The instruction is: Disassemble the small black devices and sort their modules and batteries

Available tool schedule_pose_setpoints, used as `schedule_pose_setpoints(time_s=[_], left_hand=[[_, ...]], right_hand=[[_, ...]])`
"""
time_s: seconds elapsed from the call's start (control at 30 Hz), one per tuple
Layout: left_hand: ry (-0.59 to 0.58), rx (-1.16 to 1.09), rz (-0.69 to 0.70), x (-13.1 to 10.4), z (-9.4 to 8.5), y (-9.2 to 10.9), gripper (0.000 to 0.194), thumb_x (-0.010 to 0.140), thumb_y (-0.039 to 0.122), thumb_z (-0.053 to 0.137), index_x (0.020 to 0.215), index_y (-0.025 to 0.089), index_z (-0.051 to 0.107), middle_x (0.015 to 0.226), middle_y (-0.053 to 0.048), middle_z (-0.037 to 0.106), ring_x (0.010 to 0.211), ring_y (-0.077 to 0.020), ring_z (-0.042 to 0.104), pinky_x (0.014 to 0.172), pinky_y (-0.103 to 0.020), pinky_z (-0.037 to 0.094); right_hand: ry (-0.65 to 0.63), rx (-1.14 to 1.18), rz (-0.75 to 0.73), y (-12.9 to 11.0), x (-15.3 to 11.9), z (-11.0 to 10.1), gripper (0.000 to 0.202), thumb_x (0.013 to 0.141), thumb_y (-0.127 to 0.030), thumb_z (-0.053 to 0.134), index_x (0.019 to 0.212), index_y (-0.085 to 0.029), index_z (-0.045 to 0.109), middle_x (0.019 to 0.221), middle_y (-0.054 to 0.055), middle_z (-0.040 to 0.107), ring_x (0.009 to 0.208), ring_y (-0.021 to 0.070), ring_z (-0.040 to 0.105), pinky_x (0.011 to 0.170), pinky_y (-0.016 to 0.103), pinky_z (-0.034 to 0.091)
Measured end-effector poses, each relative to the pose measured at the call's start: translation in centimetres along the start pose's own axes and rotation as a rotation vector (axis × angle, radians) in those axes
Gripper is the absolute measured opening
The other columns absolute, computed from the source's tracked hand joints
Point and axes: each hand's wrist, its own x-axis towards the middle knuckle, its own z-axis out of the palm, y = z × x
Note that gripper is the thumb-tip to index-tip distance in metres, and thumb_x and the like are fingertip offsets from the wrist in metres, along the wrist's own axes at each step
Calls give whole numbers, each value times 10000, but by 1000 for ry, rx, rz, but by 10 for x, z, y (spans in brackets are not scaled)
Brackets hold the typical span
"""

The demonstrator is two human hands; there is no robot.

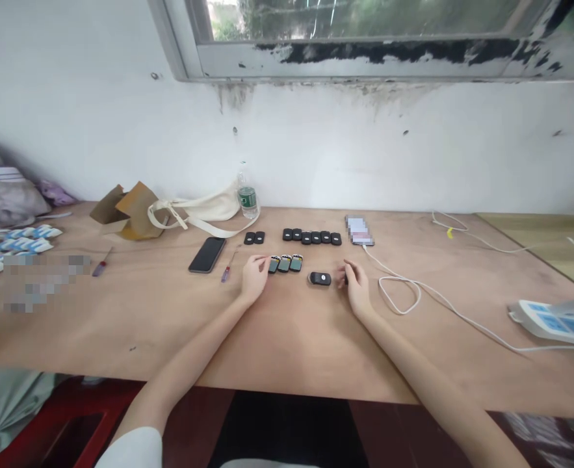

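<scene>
My left hand (256, 279) is closed in a pinch at the left edge of a small open black case with a green circuit board (273, 264), the leftmost of three in a row. My right hand (357, 287) is curled around a small dark piece (346, 278), mostly hidden by the fingers; it looks like a black case part. Between the hands lies a black fob-like case (322, 279) with a white mark. Behind are a row of several black case pieces (316, 237) and a pair of black cases (254, 238).
A phone (207, 254) and a screwdriver (227, 268) lie left; another screwdriver (101, 265) is farther off. A bottle (248, 195), cloth strap bag (213, 207) and paper bag (138, 211) stand behind. Right are a lit phone (359, 230), white cable (443, 298) and power strip (554, 322).
</scene>
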Motion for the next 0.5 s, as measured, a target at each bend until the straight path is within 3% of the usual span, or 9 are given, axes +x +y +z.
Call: schedule_pose_setpoints(time_s=[0.1, 0.2, 0.3, 0.5], left_hand=[[7, -14, 252, -23, 4, 16, 223, 888, 319, 509, 891, 169, 674, 1011, -81, 612, 900, -174, 618, 712, -252, 517], [-221, -133, 336, -51, 16, 33, 179, 853, 344, 573, 857, 174, 627, 973, -56, 600, 757, -128, 607, 631, -232, 523], [-407, -282, 300, -72, 28, 44, 296, 751, 365, 699, 932, 177, 559, 887, -24, 604, 696, -114, 608, 651, -239, 553], [-324, -169, 435, -76, 34, 42, 310, 773, 339, 678, 1030, 207, 566, 1056, -57, 583, 959, -172, 612, 817, -294, 556]], right_hand=[[-16, -48, -137, -6, -15, 7, 402, 753, -471, 635, 1054, -217, 557, 965, 46, 634, 796, 163, 625, 686, 294, 523], [-38, -26, -107, -9, -30, 16, 381, 671, -439, 728, 934, -206, 580, 907, 53, 672, 824, 199, 649, 750, 335, 530], [-77, 7, 16, -7, -38, 23, 367, 621, -476, 752, 787, -191, 590, 755, 45, 687, 727, 209, 658, 698, 339, 532], [-140, 127, 210, -5, -43, 27, 390, 631, -543, 721, 707, -197, 559, 645, 20, 668, 595, 190, 638, 557, 305, 517]])
